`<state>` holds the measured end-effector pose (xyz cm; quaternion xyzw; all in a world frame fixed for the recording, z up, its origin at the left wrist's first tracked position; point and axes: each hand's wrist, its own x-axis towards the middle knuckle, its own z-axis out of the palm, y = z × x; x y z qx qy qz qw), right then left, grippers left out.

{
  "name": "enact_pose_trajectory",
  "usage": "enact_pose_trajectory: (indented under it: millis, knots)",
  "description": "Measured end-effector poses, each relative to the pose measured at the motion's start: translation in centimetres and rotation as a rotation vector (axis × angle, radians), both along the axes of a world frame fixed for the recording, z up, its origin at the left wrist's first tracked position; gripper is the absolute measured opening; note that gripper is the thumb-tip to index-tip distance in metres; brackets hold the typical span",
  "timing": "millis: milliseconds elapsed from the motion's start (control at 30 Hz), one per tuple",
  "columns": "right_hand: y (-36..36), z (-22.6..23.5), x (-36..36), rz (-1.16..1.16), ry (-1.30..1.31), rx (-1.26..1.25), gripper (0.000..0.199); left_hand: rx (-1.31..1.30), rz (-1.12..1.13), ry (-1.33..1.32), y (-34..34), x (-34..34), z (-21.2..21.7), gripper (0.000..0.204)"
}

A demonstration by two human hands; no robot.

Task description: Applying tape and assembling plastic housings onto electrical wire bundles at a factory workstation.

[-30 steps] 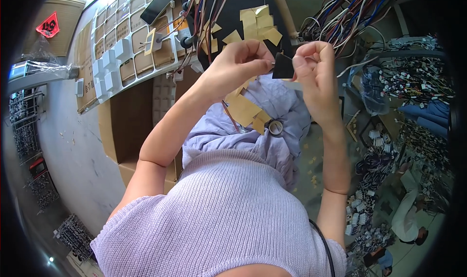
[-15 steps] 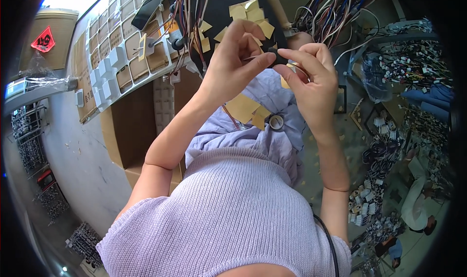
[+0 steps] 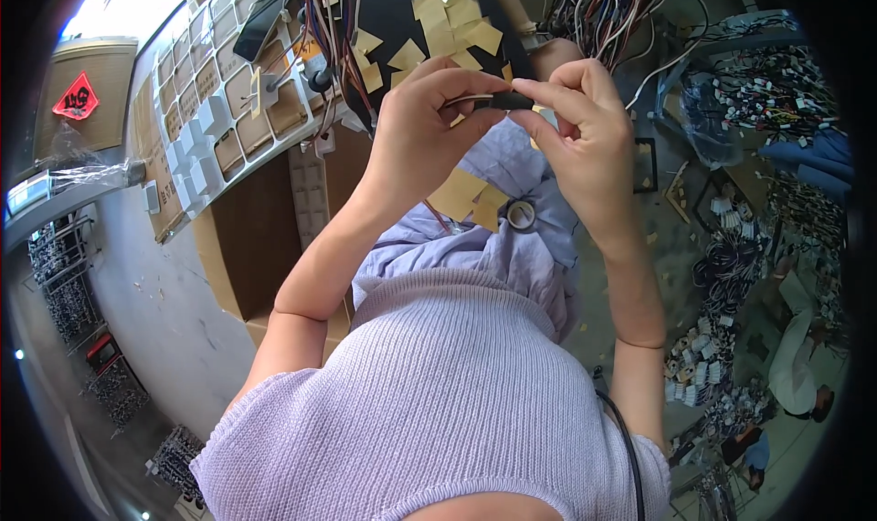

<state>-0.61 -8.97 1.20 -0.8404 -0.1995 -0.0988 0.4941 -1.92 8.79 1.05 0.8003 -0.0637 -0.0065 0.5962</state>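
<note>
Grey blocks (image 3: 216, 114) stand at the far left, with hanging wires (image 3: 322, 46) nearer; next comes the left hand (image 3: 429, 110), thumb and forefinger narrowed at one side of the dark piece (image 3: 519, 101), a thin pale strand (image 3: 475, 98) lying along its forefinger. The piece is held between both hands' fingertips, above the tape roll (image 3: 522, 215) on the lap; a second ago it showed as a broad flap, and now it shows as a low strip, so it has probably been folded or turned, and the work seems to have passed to closing it up; at right, the right hand (image 3: 585, 123) pinches its other side, other fingers curled
</note>
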Motion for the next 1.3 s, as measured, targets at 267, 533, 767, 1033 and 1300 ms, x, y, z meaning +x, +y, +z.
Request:
enact_pose_trajectory:
  millis: [267,533,767,1033,1300]
  knots:
    - [-0.5,0.2,-2.0,0.061,-0.071,-0.108,0.015,0.048,-0.303,0.107,2.1,-0.3,0.9,0.027]
    - [1.8,2.7,-7.6,0.528,0.057,0.216,0.011,-0.669,-0.91,0.789,1.0,0.0,-2.7,0.067]
    - [-1.6,2.8,-4.0,0.21,-0.207,-0.376,0.033,-0.42,-0.641,1.154,1.5,-0.8,0.7,0.045]
    - [-5.2,2.5,-2.2,0.283,-0.123,-0.335,0.007,-0.226,-0.854,0.812,2.8,-1.2,0.9,0.056]
    - [-5.5,3.4,-4.6,0.094,0.135,-0.285,0.01,-0.38,-0.914,0.662,2.7,-3.9,-0.6,0.032]
